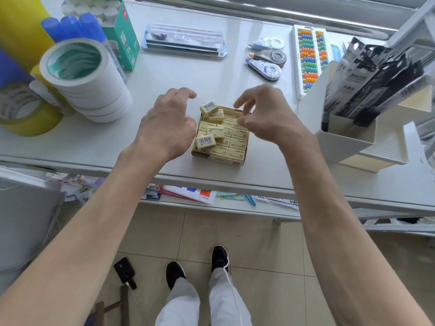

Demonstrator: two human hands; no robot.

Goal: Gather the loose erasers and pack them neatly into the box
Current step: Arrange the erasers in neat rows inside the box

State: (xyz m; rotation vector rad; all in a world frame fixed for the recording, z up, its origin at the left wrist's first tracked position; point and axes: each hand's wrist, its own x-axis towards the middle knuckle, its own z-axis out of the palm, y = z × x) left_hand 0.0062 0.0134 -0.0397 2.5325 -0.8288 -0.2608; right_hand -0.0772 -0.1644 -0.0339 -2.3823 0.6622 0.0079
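While the box (219, 159) sits nearly full on the table (169, 74) | hands apart above it | left hand (167, 128) loose, empty | right hand (263, 118) curled, pinch unclear | advice: seat crooked erasers (206, 141) flat, barcode-down

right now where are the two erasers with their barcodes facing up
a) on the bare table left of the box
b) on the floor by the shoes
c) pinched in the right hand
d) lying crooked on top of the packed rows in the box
d: both barcode-up erasers sit askew on the packed rows along the left side of the box, one at its far corner and one nearer.
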